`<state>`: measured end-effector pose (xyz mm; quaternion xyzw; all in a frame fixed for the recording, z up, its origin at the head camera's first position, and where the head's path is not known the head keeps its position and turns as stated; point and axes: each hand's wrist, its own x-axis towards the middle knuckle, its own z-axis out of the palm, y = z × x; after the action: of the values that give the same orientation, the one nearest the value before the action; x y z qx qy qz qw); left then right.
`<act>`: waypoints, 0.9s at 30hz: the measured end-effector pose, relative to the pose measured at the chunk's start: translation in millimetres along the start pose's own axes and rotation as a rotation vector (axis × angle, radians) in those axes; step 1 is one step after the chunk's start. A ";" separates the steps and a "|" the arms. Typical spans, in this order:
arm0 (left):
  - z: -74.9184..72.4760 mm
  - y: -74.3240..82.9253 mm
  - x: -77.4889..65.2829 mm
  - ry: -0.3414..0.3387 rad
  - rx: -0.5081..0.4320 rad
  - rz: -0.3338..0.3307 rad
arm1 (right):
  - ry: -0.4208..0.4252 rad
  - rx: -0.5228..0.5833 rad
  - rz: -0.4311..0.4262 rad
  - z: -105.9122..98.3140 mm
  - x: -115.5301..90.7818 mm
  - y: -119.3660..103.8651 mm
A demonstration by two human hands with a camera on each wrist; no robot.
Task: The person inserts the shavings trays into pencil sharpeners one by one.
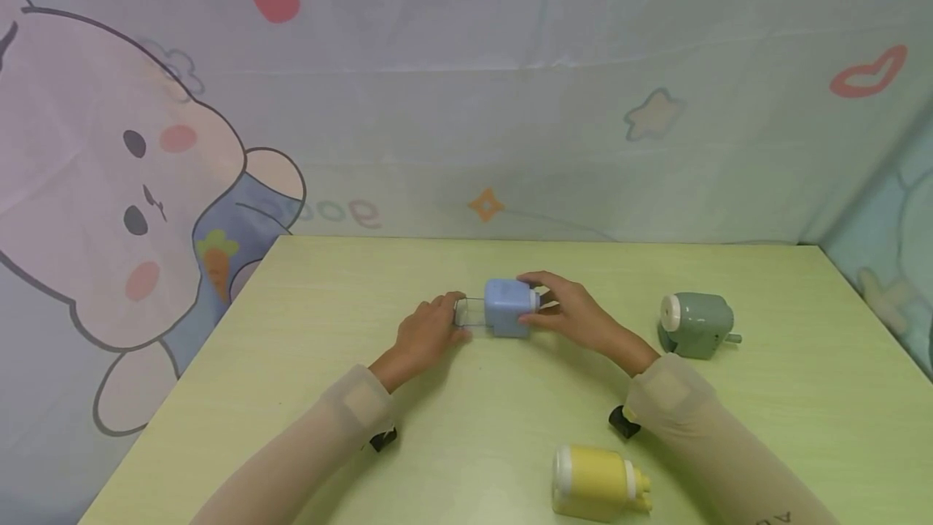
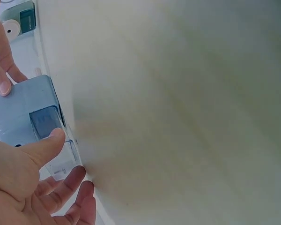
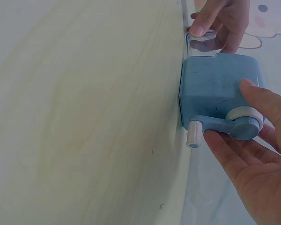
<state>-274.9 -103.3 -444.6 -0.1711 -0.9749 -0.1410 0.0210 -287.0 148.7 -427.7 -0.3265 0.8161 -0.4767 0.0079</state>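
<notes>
A blue crank pencil sharpener (image 1: 508,308) stands on the table, with its clear shavings drawer (image 1: 472,312) sticking out of the left end. My left hand (image 1: 426,337) pinches that drawer between thumb and fingers, as the left wrist view shows. On the crank end, my right hand (image 1: 579,316) grips the sharpener body, thumb on one side and fingers on the other. The right wrist view shows the crank arm with its pale knob (image 3: 195,134) beside the right fingers. No shavings can be made out in the drawer.
A green pencil sharpener (image 1: 698,322) stands to the right, beyond my right forearm. Nearer to me, a yellow pencil sharpener (image 1: 594,480) lies left of the right sleeve. The pale wooden table (image 1: 328,282) ends at a printed cloth backdrop (image 1: 437,104).
</notes>
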 end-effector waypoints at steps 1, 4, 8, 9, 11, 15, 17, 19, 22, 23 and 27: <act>0.4 0.1 0.5 0.000 0.000 0.000 | 0.001 0.001 0.001 0.1 -0.1 0.2; 1.7 0.6 1.8 -0.002 -0.005 -0.001 | 0.001 0.008 0.006 0.6 -0.6 0.7; 2.0 2.2 2.1 -0.011 -0.010 -0.006 | 0.000 0.003 0.010 0.8 -1.0 1.0; 1.9 2.8 2.1 -0.012 -0.009 -0.006 | 0.001 0.000 0.009 0.7 -1.0 0.9; 1.6 3.5 2.0 -0.013 -0.005 -0.007 | 0.002 -0.004 0.007 0.4 -1.0 0.4; 0.7 4.5 2.1 -0.011 -0.009 -0.001 | 0.006 -0.006 0.005 -0.3 -0.7 -0.4; 0.3 4.8 2.2 -0.013 -0.015 0.001 | 0.006 -0.006 0.005 -0.5 -0.8 -0.8; 0.5 5.0 2.6 -0.017 -0.022 0.002 | 0.006 -0.007 0.004 -0.6 -0.9 -1.1; 1.5 5.0 3.9 -0.022 -0.026 0.005 | 0.004 -0.007 0.007 -0.5 -1.3 -1.3; 2.1 5.0 4.4 -0.021 -0.027 0.007 | 0.004 -0.008 0.007 -0.4 -1.4 -1.3; 3.6 5.5 6.7 -0.016 -0.026 0.017 | 0.003 -0.007 0.009 -0.2 -1.3 -0.6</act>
<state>-279.3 -95.1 -445.9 -0.1806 -0.9716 -0.1523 0.0119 -285.8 149.4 -427.5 -0.3219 0.8193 -0.4744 0.0077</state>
